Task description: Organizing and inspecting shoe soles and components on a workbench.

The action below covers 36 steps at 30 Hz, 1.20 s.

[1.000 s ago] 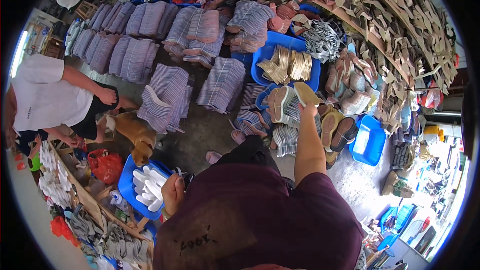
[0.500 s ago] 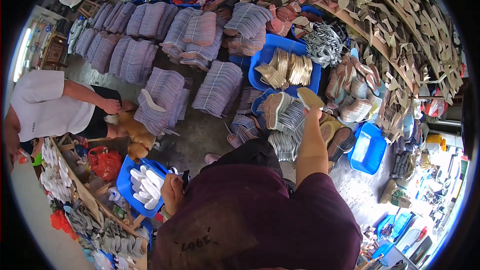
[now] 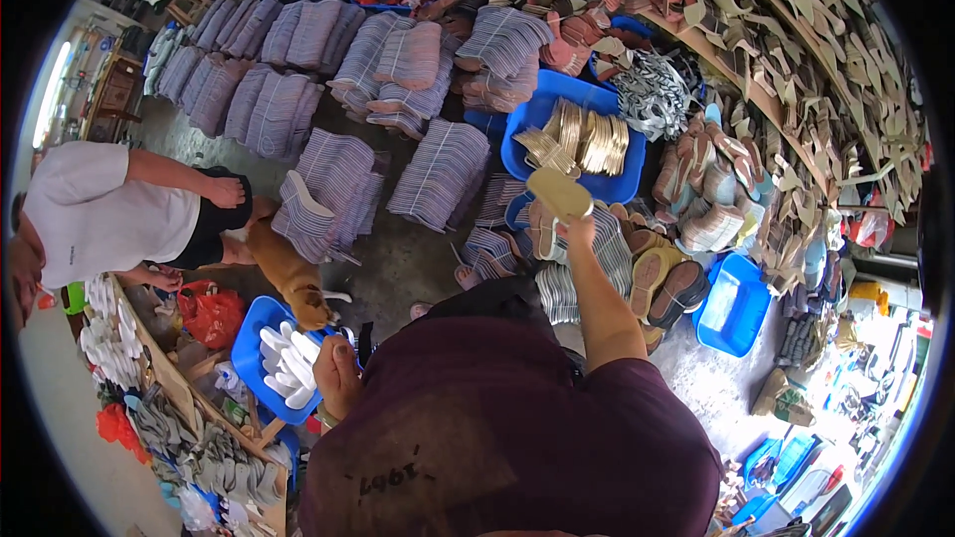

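Observation:
In my right hand (image 3: 578, 229) is a yellow-tan shoe sole (image 3: 559, 193), gripped at its near end with the arm stretched forward. The sole is held above banded bundles of striped soles (image 3: 603, 251) and partly covers them. Just beyond it stands a blue bin (image 3: 625, 185) with gold-coloured strips (image 3: 604, 146) inside. My left hand (image 3: 336, 376) is curled near my body; whatever it holds, if anything, is hidden. Close beside that hand, a blue basin (image 3: 250, 338) contains several white foot-shaped pieces (image 3: 288, 363).
Stacks of striped soles (image 3: 438, 174) cover the floor ahead. A brown dog (image 3: 284, 264) stands by the basin, near a person in a white shirt (image 3: 109, 204). Sole-laden racks (image 3: 766, 89) line the right. A blue tub (image 3: 733, 306) sits at right, beyond loose soles (image 3: 652, 278).
My right hand has swung left with the sole, which now points toward the far left. The dog has shifted right and nearer. My left hand stays almost where it was.

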Each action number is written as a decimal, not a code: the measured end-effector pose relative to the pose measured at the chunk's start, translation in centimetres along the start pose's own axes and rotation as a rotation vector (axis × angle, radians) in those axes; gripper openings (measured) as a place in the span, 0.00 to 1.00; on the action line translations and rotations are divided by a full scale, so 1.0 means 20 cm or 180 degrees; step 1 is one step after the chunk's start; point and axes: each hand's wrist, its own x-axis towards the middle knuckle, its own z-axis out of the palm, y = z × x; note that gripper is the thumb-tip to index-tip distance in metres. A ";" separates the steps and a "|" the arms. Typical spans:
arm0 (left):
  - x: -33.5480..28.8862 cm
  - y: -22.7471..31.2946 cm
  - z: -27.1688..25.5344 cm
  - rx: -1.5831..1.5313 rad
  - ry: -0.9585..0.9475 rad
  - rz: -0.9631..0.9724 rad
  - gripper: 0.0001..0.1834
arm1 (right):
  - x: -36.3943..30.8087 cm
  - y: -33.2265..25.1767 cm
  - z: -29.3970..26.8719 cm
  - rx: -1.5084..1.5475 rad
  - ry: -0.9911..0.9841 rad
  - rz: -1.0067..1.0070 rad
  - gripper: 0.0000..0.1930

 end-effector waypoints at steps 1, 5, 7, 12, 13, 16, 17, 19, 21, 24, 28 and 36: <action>0.00 -0.02 0.00 0.0193 -0.0012 0.0035 0.17 | -0.07 0.00 0.06 -0.0279 -0.0253 0.0131 0.16; 0.01 0.05 0.02 0.0586 0.0057 0.0428 0.17 | -0.23 0.05 0.20 -0.0612 -0.1317 0.0495 0.20; 0.02 0.08 0.01 0.0510 0.0103 0.0273 0.15 | -0.27 0.12 0.22 -0.0587 -0.1710 0.0696 0.20; -0.04 0.08 -0.01 0.0474 0.0092 0.0426 0.18 | -0.55 -0.02 0.37 -0.1105 -0.2590 0.0959 0.20; -0.05 0.08 -0.02 0.0489 0.0145 0.0336 0.18 | -0.60 -0.06 0.40 -0.1284 -0.2818 0.1020 0.20; -0.06 0.00 -0.03 0.0260 0.0325 0.0174 0.21 | -0.74 -0.18 0.49 -0.1342 -0.3323 0.0931 0.21; -0.05 -0.02 -0.04 0.0243 0.0315 0.0192 0.21 | -0.78 -0.21 0.52 -0.1340 -0.3305 0.0911 0.21; -0.04 -0.07 -0.05 -0.0074 0.0438 0.0016 0.25 | -0.83 -0.24 0.58 -0.1398 -0.3653 0.0601 0.22; -0.03 -0.12 -0.06 -0.0129 0.0438 -0.0006 0.27 | -0.84 -0.24 0.66 -0.1398 -0.3561 0.0715 0.21; 0.00 -0.20 -0.10 -0.0121 0.0382 -0.0007 0.29 | -0.77 -0.27 0.72 -0.1337 -0.3293 0.1018 0.20; 0.19 -0.19 -0.15 -0.0043 0.0187 0.0023 0.29 | -0.30 -0.12 0.58 -0.0394 -0.2396 0.0931 0.18; 0.61 -0.25 -0.38 -0.0313 0.0158 0.0225 0.27 | 0.16 -0.16 0.22 0.0572 0.0239 0.0840 0.20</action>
